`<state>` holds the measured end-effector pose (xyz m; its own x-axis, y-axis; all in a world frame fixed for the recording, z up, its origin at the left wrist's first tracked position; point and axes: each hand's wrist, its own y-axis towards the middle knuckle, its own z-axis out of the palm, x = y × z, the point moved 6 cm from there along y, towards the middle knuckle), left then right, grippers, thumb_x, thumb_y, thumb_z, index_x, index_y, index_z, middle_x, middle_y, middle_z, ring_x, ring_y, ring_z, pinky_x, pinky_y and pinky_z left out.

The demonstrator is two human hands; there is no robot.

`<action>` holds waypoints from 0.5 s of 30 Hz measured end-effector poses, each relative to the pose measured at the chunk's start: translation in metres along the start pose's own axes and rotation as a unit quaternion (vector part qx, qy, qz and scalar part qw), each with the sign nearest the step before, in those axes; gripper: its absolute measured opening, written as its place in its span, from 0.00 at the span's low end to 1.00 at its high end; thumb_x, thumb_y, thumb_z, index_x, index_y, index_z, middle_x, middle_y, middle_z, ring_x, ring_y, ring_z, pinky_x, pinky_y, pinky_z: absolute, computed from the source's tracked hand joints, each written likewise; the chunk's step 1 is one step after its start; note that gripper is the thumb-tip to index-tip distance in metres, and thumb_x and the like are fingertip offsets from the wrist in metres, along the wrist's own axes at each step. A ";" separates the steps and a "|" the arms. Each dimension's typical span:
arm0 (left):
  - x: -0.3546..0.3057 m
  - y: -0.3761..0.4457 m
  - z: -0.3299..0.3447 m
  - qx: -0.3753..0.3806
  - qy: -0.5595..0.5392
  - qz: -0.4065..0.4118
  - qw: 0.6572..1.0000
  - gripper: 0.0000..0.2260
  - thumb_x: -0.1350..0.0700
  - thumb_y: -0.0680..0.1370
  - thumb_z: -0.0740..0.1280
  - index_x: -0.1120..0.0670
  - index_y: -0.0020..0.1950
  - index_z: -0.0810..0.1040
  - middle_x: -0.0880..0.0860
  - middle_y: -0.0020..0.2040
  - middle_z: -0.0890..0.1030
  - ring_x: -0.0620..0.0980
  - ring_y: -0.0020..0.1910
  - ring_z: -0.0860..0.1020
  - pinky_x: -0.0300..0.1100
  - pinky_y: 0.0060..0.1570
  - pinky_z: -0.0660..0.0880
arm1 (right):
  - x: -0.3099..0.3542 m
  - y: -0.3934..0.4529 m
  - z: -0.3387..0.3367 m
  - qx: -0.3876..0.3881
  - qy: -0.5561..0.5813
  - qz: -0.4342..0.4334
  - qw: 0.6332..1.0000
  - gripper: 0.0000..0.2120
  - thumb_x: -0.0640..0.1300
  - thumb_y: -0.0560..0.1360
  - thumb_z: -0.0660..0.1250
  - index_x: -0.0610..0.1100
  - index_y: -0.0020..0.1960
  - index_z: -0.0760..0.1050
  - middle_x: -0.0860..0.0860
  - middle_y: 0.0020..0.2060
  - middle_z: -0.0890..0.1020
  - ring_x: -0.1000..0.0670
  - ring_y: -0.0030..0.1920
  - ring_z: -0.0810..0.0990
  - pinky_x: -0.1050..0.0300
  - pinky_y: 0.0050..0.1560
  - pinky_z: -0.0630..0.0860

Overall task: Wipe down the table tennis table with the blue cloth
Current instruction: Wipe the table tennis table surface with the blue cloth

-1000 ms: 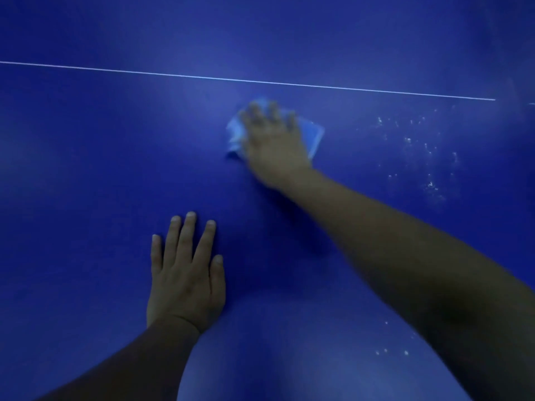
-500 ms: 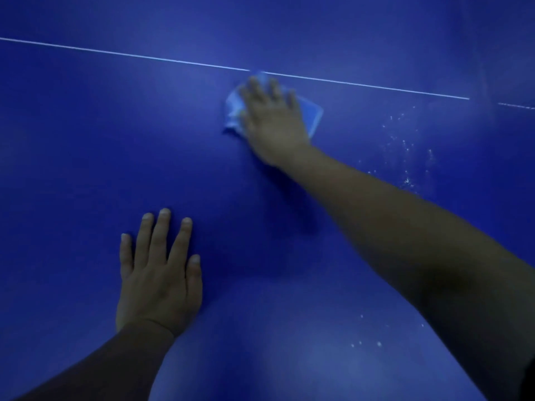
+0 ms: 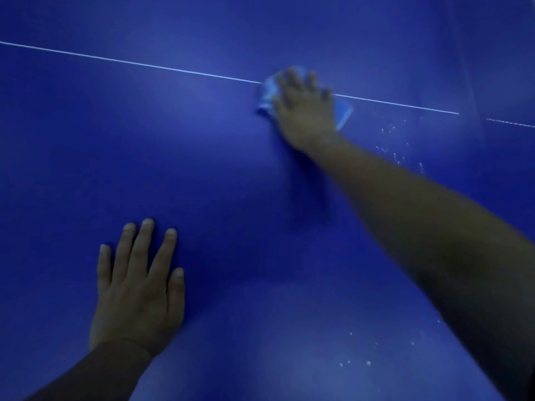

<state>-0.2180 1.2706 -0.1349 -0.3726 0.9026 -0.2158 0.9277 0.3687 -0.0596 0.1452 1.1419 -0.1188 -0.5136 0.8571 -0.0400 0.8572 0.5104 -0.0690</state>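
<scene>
While your right hand [image 3: 304, 111] lies spread with straight fingers on the cloth [image 3: 343, 111], pressing it flat to the counter [image 3: 202, 169], your left hand [image 3: 139, 287] rests palm down, fingers straight and slightly fanned, holding nothing. The cloth sits far out at arm's reach, well apart from your left hand, which stays near the lower left of the view. Most of the cloth is hidden under your right palm; only a pale edge shows to the left of your fingers and a corner sticks out on the right. It lies right on the white line [image 3: 130, 62], which runs slantwise across the counter and disappears beneath the hand. Your right hand and the cloth are blurred, so the folds of the cloth cannot be made out. White specks [image 3: 396, 151] are scattered just right of your right wrist, and a few more specks lie near the bottom edge, below your right forearm. Both forearms are cut off by the frame, and the light is dim.
</scene>
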 end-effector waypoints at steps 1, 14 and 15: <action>0.000 0.000 0.001 0.001 0.004 0.001 1.000 0.28 0.46 0.80 0.51 0.56 0.78 0.66 0.59 0.80 0.60 0.59 0.80 0.54 0.61 0.77 0.46 | -0.042 0.005 0.000 0.003 -0.011 0.035 0.999 0.33 0.64 0.79 0.43 0.52 0.80 0.57 0.51 0.80 0.58 0.37 0.78 0.57 0.32 0.72 0.58; 0.002 -0.002 0.002 0.003 0.005 0.003 1.000 0.28 0.45 0.81 0.49 0.56 0.79 0.64 0.59 0.80 0.59 0.59 0.81 0.53 0.63 0.77 0.47 | -0.051 -0.247 0.025 0.033 0.005 -0.329 0.944 0.24 0.59 0.84 0.46 0.51 0.76 0.63 0.48 0.78 0.62 0.35 0.77 0.58 0.31 0.73 0.53; 0.001 -0.001 0.002 0.004 0.007 0.004 1.000 0.28 0.45 0.81 0.49 0.55 0.79 0.64 0.59 0.80 0.59 0.58 0.81 0.52 0.62 0.77 0.47 | -0.062 -0.208 0.023 0.021 0.010 -0.278 0.960 0.25 0.60 0.84 0.46 0.51 0.77 0.62 0.48 0.77 0.63 0.35 0.77 0.59 0.30 0.72 0.55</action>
<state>-0.2198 1.2709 -0.1373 -0.3649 0.9089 -0.2021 0.9310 0.3592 -0.0656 -0.0022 0.9805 -0.1248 -0.8905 0.4538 0.0331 0.4477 0.8869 -0.1142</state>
